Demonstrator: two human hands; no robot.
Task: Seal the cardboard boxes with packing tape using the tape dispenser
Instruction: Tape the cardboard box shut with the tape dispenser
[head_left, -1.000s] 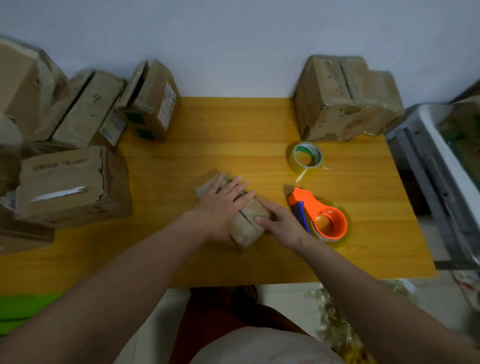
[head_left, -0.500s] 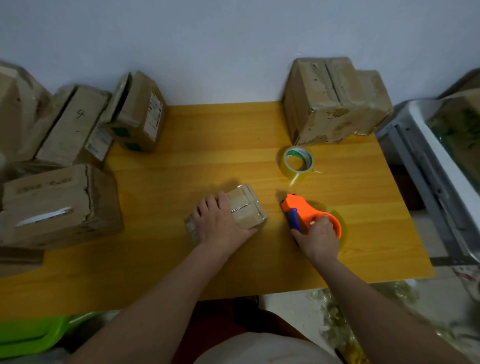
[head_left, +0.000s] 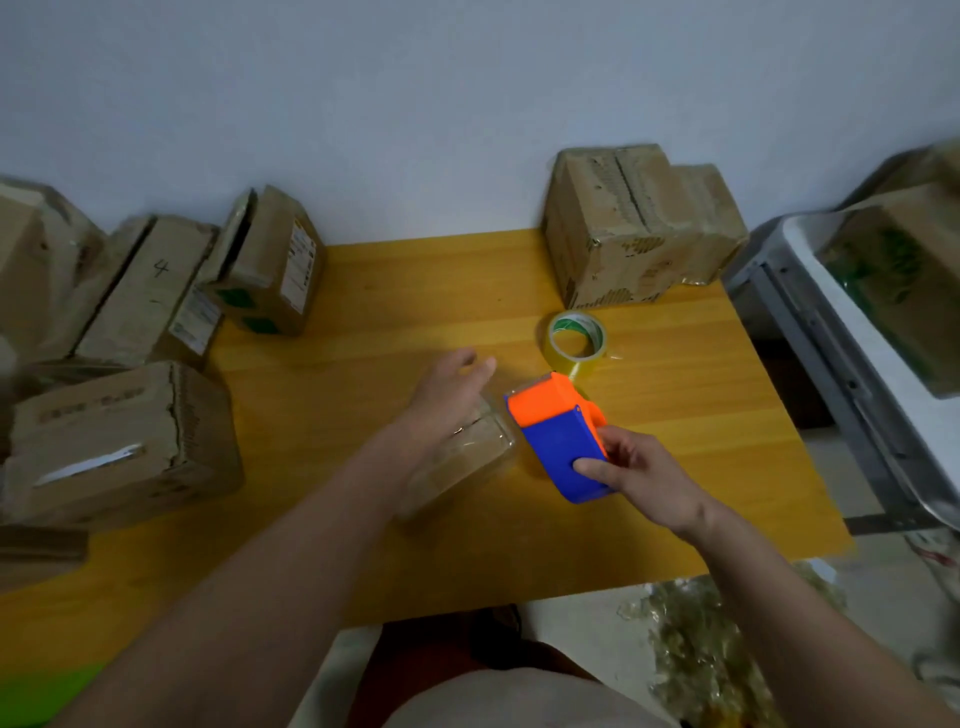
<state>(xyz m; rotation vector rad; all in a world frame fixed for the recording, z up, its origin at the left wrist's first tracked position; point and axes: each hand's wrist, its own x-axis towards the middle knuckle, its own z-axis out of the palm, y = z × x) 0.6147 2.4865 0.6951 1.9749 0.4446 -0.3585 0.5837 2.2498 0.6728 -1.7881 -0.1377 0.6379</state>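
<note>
Lower right of centre: right hand (head_left: 641, 475) curled round the blue-and-orange tape dispenser (head_left: 563, 441), thumb pressed on the blue back, orange nose tilted up and toward the small box. Held so, probably, to bring the tape end down onto the carton's right end for a first strip.

Just left of that, at frame centre: small cardboard box (head_left: 462, 457), glossy with clear tape already on its top, lying slantwise on the yellow wooden table (head_left: 675, 415). Left hand (head_left: 449, 397) laid flat over its far end, fingers straight and spread, gripping nothing; most likely pinning the carton so a pull of tape cannot drag it. Dispenser nose just beside the box's upper right corner; actual contact not clear.

A little farther up, right of centre: spare roll of clear tape (head_left: 576, 343) lying flat, near the dispenser, within easy reach for a refill.

Middle left: larger carton (head_left: 119, 441) with a pale strip across its top, standing at the table's left edge. Above it, upper left: two more cartons (head_left: 150, 291) (head_left: 270, 260) leaning against each other, apparently stock awaiting or past sealing; which, impossible to say.

Upper right, against the wall: worn boxes (head_left: 639, 228) with a torn top seam, well apart from the work.
</note>
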